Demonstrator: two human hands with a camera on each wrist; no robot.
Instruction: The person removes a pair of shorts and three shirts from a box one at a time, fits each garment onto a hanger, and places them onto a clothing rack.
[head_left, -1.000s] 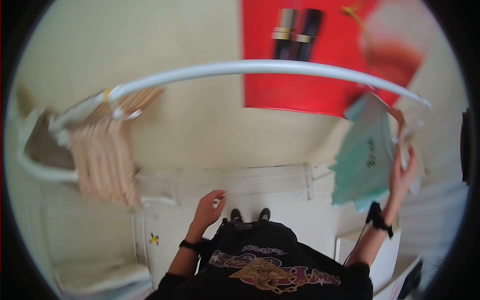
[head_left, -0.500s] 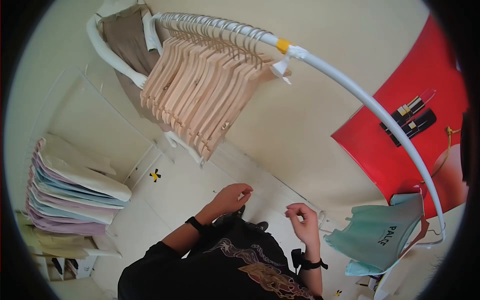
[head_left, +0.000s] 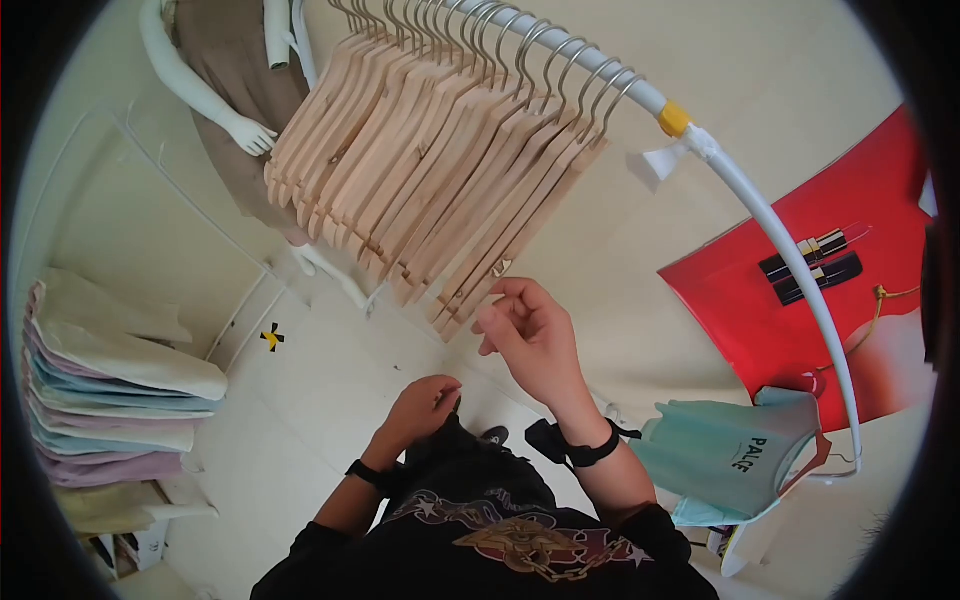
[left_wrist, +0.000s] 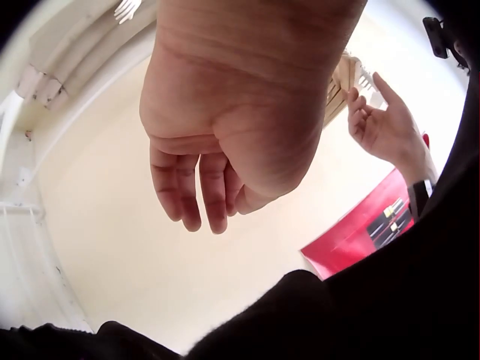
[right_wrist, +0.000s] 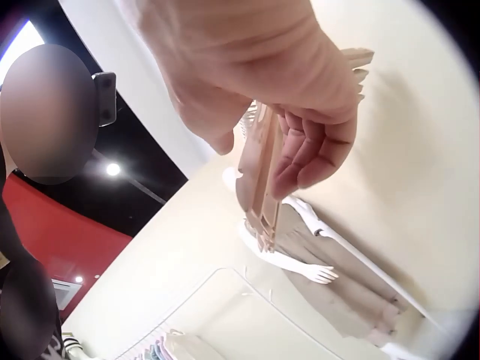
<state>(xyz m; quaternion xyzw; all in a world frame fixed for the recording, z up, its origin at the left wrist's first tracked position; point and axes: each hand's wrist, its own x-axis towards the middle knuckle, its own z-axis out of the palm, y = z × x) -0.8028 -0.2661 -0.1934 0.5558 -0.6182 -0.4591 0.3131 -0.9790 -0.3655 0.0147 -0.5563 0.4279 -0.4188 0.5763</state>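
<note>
A tight row of pale wooden hangers with metal hooks hangs from a curved white rail. My right hand is raised at the lower end of the nearest hangers, with thumb and fingers loosely bent. In the right wrist view the hangers show behind the gap between thumb and fingers, and nothing is gripped. My left hand is low in front of my body. The left wrist view shows its fingers hanging relaxed, holding nothing.
A mint T-shirt with dark lettering hangs at the rail's far right end. Behind the hangers stands a mannequin in a brown dress. Folded garments hang on a rack at left. A red lipstick poster covers part of the wall.
The view has turned left from the mint T-shirt to the hangers. My right hand let go of the T-shirt, dropped, then rose to the hangers. My left hand stayed low.
</note>
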